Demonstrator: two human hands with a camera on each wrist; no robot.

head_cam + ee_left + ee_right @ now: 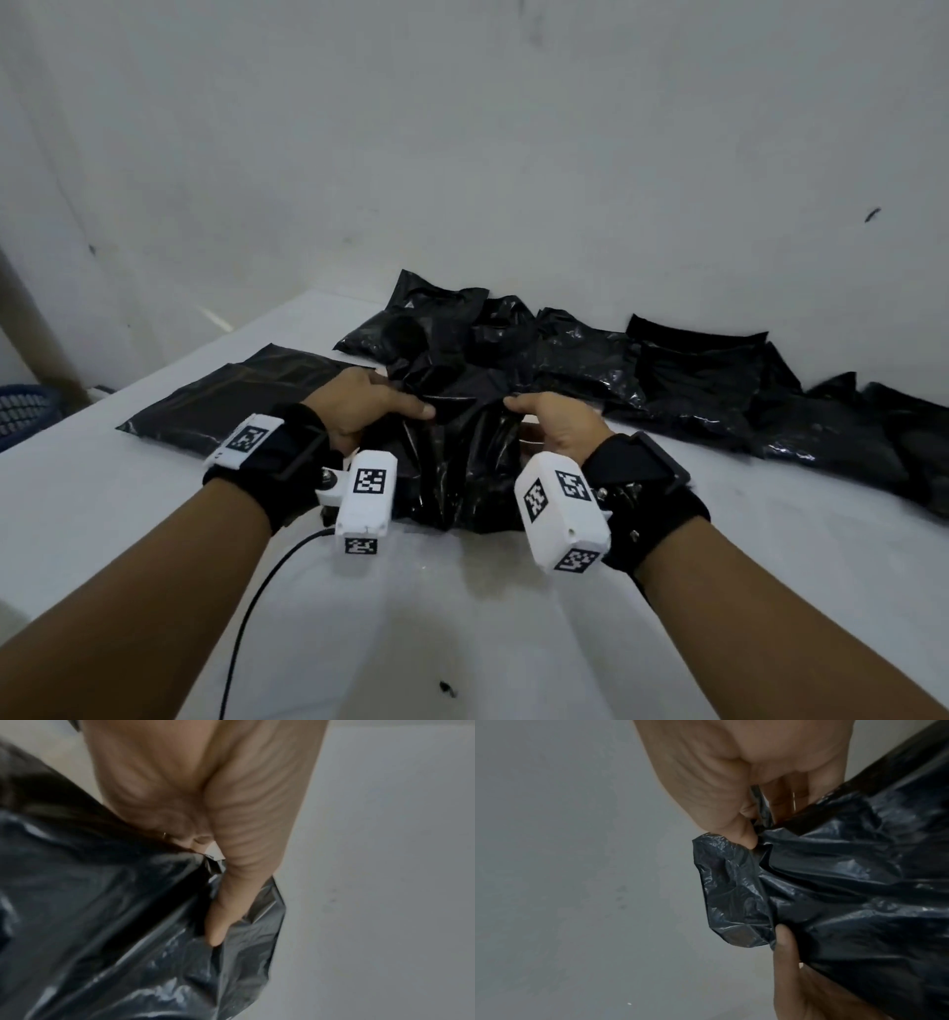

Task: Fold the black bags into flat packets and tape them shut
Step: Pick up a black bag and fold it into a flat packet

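Head view shows me my left hand (359, 406) and right hand (557, 426) each pinching an upper corner of the black bag (457, 473) hanging between them, I judge to stretch it for folding, with the finished packets (693, 380) just beyond my fingertips

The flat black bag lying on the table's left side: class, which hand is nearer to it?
Left. The left hand grips the crumpled bag right beside the flat black bag. The right hand holds the crumpled bag's other edge, farther away.
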